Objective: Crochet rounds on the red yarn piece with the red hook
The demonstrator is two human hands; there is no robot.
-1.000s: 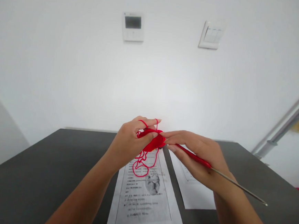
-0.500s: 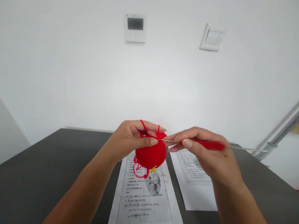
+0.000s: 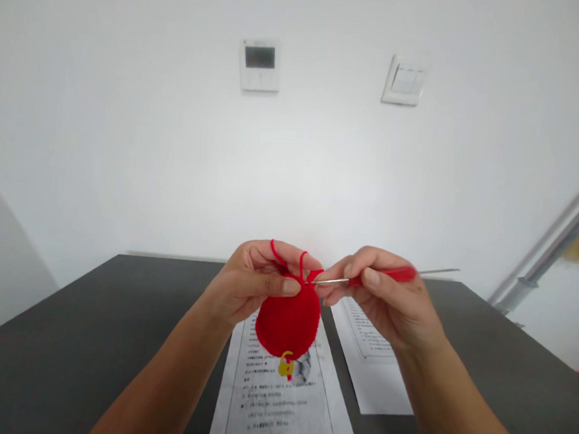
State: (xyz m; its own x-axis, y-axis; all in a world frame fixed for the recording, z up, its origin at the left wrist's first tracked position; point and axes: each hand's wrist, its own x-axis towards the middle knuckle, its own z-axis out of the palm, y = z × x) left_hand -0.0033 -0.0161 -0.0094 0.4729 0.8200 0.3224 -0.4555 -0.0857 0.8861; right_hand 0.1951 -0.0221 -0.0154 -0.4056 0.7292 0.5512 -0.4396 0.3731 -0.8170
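Observation:
My left hand (image 3: 257, 284) pinches the top edge of a round red crochet piece (image 3: 288, 324), with red yarn (image 3: 279, 253) looped over its fingers. A small yellow stitch marker (image 3: 286, 365) hangs from the piece's lower edge. My right hand (image 3: 383, 298) is closed on a crochet hook with a red handle (image 3: 396, 274); its metal tip meets the top of the red piece. Both hands are held above a dark table (image 3: 59, 339).
Two printed sheets lie on the table below my hands, one (image 3: 279, 403) in the middle and one (image 3: 373, 364) to its right. A wall panel (image 3: 260, 64) and a light switch (image 3: 405, 80) are on the white wall. A metal pole (image 3: 552, 251) leans at the right.
The red piece turned from edge-on to hang flat facing me, and the yellow marker came into view. My right hand swung the hook from pointing down-right to nearly level. The loose yarn tail is gone from sight.

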